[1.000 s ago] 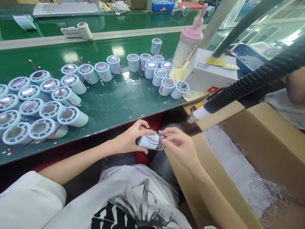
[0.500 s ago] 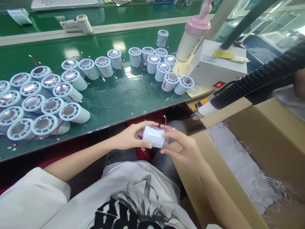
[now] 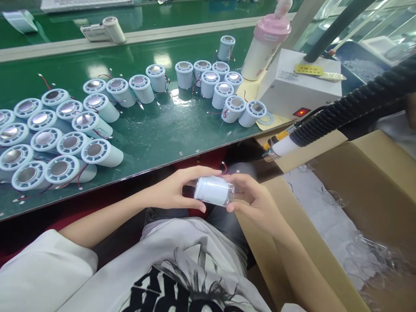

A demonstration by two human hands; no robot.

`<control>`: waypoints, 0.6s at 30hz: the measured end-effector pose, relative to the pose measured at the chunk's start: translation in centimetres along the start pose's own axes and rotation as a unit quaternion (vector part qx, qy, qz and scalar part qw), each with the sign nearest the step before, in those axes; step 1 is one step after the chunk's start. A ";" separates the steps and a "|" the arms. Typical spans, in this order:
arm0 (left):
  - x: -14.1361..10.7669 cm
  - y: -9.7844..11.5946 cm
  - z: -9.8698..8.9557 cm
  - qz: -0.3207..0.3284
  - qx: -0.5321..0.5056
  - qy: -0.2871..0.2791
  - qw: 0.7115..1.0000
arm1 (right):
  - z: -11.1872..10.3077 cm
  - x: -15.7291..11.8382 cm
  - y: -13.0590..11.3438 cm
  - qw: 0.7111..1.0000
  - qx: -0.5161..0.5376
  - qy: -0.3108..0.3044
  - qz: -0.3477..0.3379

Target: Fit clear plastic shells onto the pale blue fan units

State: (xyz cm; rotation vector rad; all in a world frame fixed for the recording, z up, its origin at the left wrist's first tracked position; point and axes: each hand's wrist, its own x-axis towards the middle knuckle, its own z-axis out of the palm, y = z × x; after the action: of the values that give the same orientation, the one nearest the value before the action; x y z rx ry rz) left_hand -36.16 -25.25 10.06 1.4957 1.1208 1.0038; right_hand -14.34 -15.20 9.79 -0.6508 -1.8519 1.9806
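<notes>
A light blue cylinder, wrapped in clear plastic film, lies on its side between my hands, above my lap. A thin red wire sticks up behind it. My left hand curves round the cylinder's left end, with the thumb below and the fingers along the far side. At the right end, my right hand grips the clear film that juts past the blue body, thumb underneath and fingers on top. Some fingertips are hidden behind the cylinder.
Several similar wired cylinders stand on the green workbench. To the right are a pink-lidded bottle, a white box with a lit red switch and a black ribbed hose. An open cardboard carton holds clear plastic pieces.
Clear film now covers more of the cylinder's length. The cylinder has tilted slightly, right end down, and my right hand has shifted a little to the right.
</notes>
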 end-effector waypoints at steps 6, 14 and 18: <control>-0.1 -0.1 -0.3 0.035 0.057 0.000 0.998 | 0.1 0.1 -0.1 0.997 0.071 -0.005 0.037; -0.2 -0.5 -0.3 0.047 0.067 0.002 0.997 | 0.5 0.5 -0.3 0.987 0.119 0.025 0.104; -0.1 -0.6 -0.3 0.046 0.059 0.006 0.997 | 0.7 0.6 0.0 0.977 0.153 0.030 0.143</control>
State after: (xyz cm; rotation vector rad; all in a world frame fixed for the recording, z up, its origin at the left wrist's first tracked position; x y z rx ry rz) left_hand -36.58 -25.26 9.54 1.6499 1.1446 1.0244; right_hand -15.25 -15.48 9.78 -0.9094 -1.4376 2.3330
